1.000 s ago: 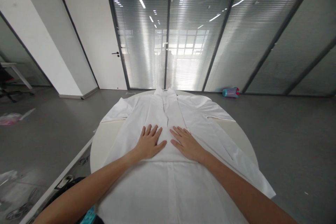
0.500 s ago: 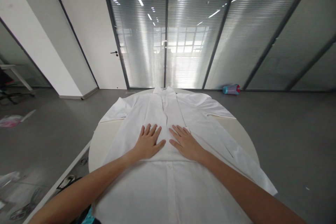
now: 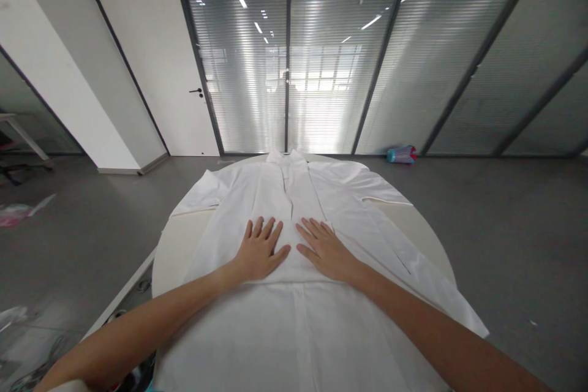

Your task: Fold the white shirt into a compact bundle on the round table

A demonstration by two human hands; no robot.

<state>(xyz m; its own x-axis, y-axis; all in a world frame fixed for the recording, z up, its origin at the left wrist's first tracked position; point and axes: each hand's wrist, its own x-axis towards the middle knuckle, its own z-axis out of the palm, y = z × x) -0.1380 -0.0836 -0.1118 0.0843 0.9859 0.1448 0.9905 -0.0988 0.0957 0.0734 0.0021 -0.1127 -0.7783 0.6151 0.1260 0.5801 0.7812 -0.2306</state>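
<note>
A white shirt [image 3: 257, 331] lies spread over a round, pale table [image 3: 177, 245], its collar at the far edge. Its right sleeve reaches past the table's rim. Across the middle of the shirt runs a horizontal fold, with a button placket below it. My left hand [image 3: 260, 251] rests flat on the cloth just above that fold, fingers spread. Beside it, my right hand [image 3: 328, 251] also lies flat on the shirt, fingers stretched out and slightly apart. The two thumbs point toward each other with a small gap between them. Neither hand grips the fabric.
Glass partitions with blinds [image 3: 326, 73] and a white door [image 3: 156, 61] stand beyond the table. A blue and red basket-like item [image 3: 401, 154] lies on the floor by the glass. Plastic wrapping [image 3: 18, 214] and cables [image 3: 41, 367] are on the floor at left.
The view has shifted slightly. Both hands stay flat in the same place on the shirt, and the shirt looks unchanged.
</note>
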